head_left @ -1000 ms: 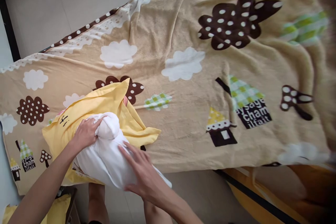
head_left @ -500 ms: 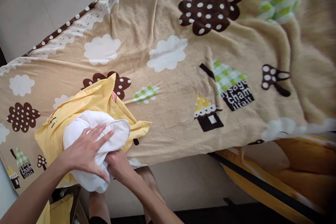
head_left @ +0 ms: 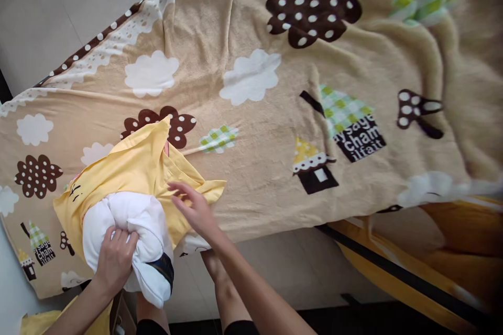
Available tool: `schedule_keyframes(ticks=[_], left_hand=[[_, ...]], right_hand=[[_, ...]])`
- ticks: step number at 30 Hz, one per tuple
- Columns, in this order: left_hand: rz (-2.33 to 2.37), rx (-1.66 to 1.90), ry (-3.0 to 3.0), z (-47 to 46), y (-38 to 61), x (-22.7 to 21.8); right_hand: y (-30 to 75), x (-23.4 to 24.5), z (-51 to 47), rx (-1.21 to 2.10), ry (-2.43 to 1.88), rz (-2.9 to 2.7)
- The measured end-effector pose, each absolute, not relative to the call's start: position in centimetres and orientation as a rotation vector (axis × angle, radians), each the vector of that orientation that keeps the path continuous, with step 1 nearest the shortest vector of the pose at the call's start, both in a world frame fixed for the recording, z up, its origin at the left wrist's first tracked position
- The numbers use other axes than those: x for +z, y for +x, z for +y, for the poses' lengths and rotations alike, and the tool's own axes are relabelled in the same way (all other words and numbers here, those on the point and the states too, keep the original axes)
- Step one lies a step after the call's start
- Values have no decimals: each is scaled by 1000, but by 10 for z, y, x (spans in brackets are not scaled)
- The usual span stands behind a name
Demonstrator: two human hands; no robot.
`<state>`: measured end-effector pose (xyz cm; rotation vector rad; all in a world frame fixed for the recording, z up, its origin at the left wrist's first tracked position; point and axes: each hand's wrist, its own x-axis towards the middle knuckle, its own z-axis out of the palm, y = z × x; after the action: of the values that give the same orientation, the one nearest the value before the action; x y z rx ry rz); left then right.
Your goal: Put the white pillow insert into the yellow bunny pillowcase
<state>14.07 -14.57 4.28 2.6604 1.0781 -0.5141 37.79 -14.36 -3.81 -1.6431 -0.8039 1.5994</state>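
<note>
The left hand (head_left: pixel 115 259) is clenched on a bunched fold of the white pillow (head_left: pixel 151 214), which bulges around and above it. Apart from it, the right hand (head_left: pixel 194 209) is loosely open, fingers curved over the yellow pillowcase (head_left: pixel 128 159); contact is unclear. That case lies beyond the left hand. Both forearms slant inward.

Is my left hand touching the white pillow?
Touching. The head view shows the left hand against the white pillow, its fingers curled into the bunched fabric.
</note>
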Motion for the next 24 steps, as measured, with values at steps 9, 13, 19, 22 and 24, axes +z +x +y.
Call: schedule_keyframes(ticks=[9,13,19,22,24], left_hand=[[1122,-585,2671,-167,97,63],[1159,-687,2648,-163,102,61],[1231,-576,2389,-117,192,-4],[1239,-449,2157,-82,226,-44],[1280,-414,2030,-61,235,-60]], right_hand=[[276,-90,-145,1226,-2169,-1608],[296,-88,-150,1037,-2244,-1480],[330,-33,-153,713,-1909,-1569],[354,-26,-160,624,-1962,-1497],[369,-35,-168,554,-2132,-1419]])
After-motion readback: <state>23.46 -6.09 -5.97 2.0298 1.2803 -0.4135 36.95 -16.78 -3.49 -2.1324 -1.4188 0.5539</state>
